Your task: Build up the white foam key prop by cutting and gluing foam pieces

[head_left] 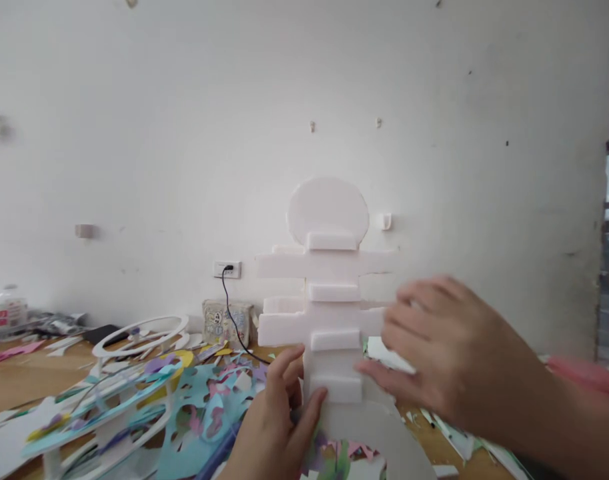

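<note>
A white foam-board cutout (334,360) stands upright in front of me, with a rounded top (328,210), bars reaching out to both sides and several short raised foam strips (335,341) along its middle. My left hand (284,413) grips its lower left edge, thumb on the front near the lowest strip. Beside the right edge is my right hand (434,347), fingers bent and thumb apart, with nothing visible between them. Its thumb tip overlaps the board's edge; whether it touches is unclear. The cutout's lower end widens and has an opening with coloured scraps showing through.
A white ring-shaped frame with blue layers (104,440) stands at left among coloured foam scraps (209,413). Behind are a patterned pouch (228,321), a black cable plugged into a wall socket (227,269), and a bottle (11,310). More offcuts (457,437) lie at right.
</note>
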{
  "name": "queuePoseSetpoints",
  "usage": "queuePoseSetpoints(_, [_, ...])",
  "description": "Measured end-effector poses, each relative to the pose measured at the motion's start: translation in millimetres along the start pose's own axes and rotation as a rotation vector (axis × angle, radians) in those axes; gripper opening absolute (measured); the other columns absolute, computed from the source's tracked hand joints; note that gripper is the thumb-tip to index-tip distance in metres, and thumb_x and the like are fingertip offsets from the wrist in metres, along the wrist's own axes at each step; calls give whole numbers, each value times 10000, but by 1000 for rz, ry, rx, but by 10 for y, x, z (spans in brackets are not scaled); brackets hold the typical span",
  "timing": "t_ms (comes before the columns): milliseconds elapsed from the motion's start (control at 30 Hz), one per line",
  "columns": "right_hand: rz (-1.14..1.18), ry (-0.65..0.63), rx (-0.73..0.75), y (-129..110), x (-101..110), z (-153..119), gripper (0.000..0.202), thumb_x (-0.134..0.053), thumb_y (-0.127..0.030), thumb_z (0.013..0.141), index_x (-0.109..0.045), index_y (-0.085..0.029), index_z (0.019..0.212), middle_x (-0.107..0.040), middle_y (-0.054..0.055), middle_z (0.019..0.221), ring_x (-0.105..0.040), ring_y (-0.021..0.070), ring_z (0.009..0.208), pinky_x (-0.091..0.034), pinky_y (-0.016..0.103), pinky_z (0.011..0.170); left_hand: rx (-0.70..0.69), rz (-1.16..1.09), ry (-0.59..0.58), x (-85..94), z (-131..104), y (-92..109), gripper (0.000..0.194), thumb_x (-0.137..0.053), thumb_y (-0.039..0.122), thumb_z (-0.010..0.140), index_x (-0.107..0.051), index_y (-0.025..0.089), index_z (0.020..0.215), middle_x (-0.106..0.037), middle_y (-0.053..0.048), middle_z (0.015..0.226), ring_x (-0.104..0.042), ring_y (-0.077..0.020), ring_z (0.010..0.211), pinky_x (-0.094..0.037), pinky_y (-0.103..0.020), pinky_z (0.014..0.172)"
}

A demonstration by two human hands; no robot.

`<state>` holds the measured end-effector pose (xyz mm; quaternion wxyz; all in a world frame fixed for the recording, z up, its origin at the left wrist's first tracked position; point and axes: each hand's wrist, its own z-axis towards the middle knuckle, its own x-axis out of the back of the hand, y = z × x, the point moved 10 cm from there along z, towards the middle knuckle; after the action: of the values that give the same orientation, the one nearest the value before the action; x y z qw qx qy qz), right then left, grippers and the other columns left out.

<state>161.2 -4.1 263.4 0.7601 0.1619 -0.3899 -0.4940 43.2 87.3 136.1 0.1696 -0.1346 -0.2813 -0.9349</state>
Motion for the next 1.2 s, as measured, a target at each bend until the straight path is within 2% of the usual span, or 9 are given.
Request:
queuePoseSetpoints(100, [82, -150, -255, 15, -336, -433, 395, -625, -501, 884, -600, -201, 628, -609, 24, 606, -557, 227, 613, -384, 372, 620, -7, 16, 11, -2, -31, 28, 418, -453, 186, 961, -256, 325, 1302, -712, 2, 987, -567, -99, 577, -462, -192, 536])
queuePoseSetpoints(233, [513, -322, -643, 118, -904, -864, 337, -711, -554, 799, -686, -218, 800, -714, 29, 799, -639, 241, 773, -451, 355, 703, 33, 27, 52, 13, -92, 17, 368, -481, 238, 959, -323, 303, 1285, -696, -21, 1030, -563, -103, 592, -486, -216, 558])
queuePoseSetpoints(300, [709, -335, -764, 90, -1064, -951, 274, -735, -498, 788, -688, -233, 839, -713, 23, 860, -635, 239, 840, -462, 345, 749, 89, -18, 75, 34, -106, -14, 348, -487, 281, 963, -356, 275, 1286, -701, -31, 1016, -567, -113, 605, -499, -231, 574])
queuePoseSetpoints(367, [801, -301, -831, 69, -1117, -979, 218, -717, -445, 802, -677, -231, 811, -696, 22, 849, -622, 239, 845, -456, 350, 766, 131, -84, 67, 39, -105, -25, 353, -510, 311, 956, -377, 258, 1279, -707, -36, 1008, -579, -120, 618, -515, -241, 597])
queuePoseSetpoints(500, [889, -251, -908, 54, -1163, -1032, 270, -618, -464, 854, -658, -222, 742, -669, 38, 817, -603, 245, 847, -442, 362, 781, 157, -159, -3, 19, -86, 0, 326, -554, 335, 935, -421, 261, 1223, -711, -36, 1005, -607, -127, 644, -532, -245, 612])
queuePoseSetpoints(567, [939, -254, -942, 45, -1203, -1065, 268, -606, -469, 854, -680, -224, 775, -674, 45, 849, -599, 247, 868, -440, 361, 794, 172, -163, -18, 17, -85, -7, 315, -556, 336, 934, -424, 265, 1212, -707, -32, 999, -607, -128, 645, -535, -246, 609])
queuePoseSetpoints(700, [1008, -243, -982, 32, -1243, -1088, 245, -605, -457, 843, -710, -237, 857, -689, 49, 939, -595, 251, 928, -430, 364, 832, 202, -169, 1, 15, -77, -48, 293, -567, 335, 924, -436, 268, 1177, -673, -30, 1028, -591, -117, 614, -530, -246, 584])
queuePoseSetpoints(900, [970, -229, -958, 53, -1247, -1044, 276, -589, -468, 827, -637, -224, 707, -666, 42, 799, -587, 247, 848, -415, 367, 782, 237, -230, 22, -24, -71, -94, 252, -574, 305, 900, -453, 265, 1118, -676, 12, 892, -538, -107, 613, -478, -219, 593])
queuePoseSetpoints(1200, [981, -227, -999, 79, -1302, -1081, 297, -599, -494, 778, -590, -222, 660, -662, 46, 787, -594, 260, 848, -418, 384, 788, 249, -273, 48, -49, -78, -43, 212, -526, 233, 909, -371, 271, 1049, -683, 42, 822, -493, -102, 588, -377, -208, 561])
